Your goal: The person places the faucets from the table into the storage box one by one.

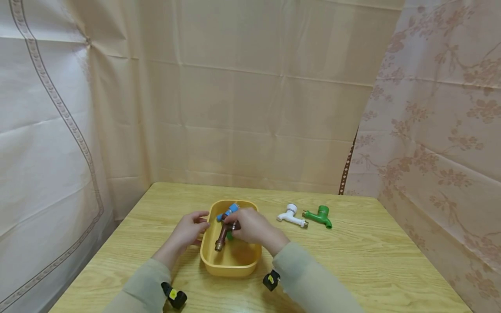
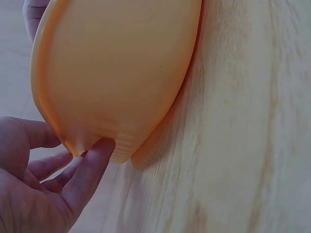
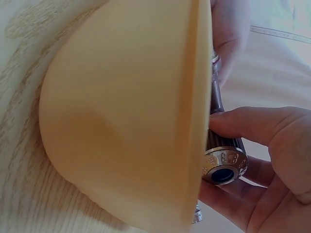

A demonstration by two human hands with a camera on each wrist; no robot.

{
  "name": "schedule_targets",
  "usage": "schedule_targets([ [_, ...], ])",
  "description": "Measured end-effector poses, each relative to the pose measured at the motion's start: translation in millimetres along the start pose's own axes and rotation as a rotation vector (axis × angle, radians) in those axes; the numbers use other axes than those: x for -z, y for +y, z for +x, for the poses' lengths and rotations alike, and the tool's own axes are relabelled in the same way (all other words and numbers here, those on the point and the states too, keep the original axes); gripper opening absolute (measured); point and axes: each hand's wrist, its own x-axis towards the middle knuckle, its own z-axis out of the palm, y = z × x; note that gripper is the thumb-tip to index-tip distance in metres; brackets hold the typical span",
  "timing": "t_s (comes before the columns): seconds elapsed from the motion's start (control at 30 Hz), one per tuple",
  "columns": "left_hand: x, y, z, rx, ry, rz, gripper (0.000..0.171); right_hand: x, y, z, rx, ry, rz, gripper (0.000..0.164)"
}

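A yellow plastic basin (image 1: 231, 271) stands on the table. My left hand (image 1: 188, 230) is at its left side, fingertips touching the rim and outer wall; the left wrist view shows these fingers (image 2: 99, 150) against the wall. Over the basin my right hand (image 1: 252, 226) grips a dark brown tap (image 1: 222, 237) by its knob end, its brass threaded end slanting down toward the near side. The right wrist view shows the tap's silvery collar (image 3: 223, 165) between thumb and fingers. A blue tap (image 1: 228, 212) lies at the basin's far end. Something green (image 1: 229, 235) shows partly behind the brown tap.
Right of the basin, a white tap (image 1: 291, 216) and a green tap (image 1: 321, 216) lie side by side on the wooden table (image 1: 352, 261). Beige curtains (image 1: 266, 108) hang behind the table, with patterned cloth on both sides.
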Motion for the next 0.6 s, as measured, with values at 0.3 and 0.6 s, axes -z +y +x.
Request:
schedule_targets([
  [0.3, 0.6, -0.2, 0.1, -0.004, -0.002, -0.001, 0.046, -4.9, -4.1, 2.9, -0.005, -0.019, 0.006, 0.029],
  [0.6, 0.1, -0.3, 0.9, 0.005, 0.008, -0.009, 0.046, -9.5, -5.9, 4.9, -0.012, -0.041, 0.023, 0.029],
])
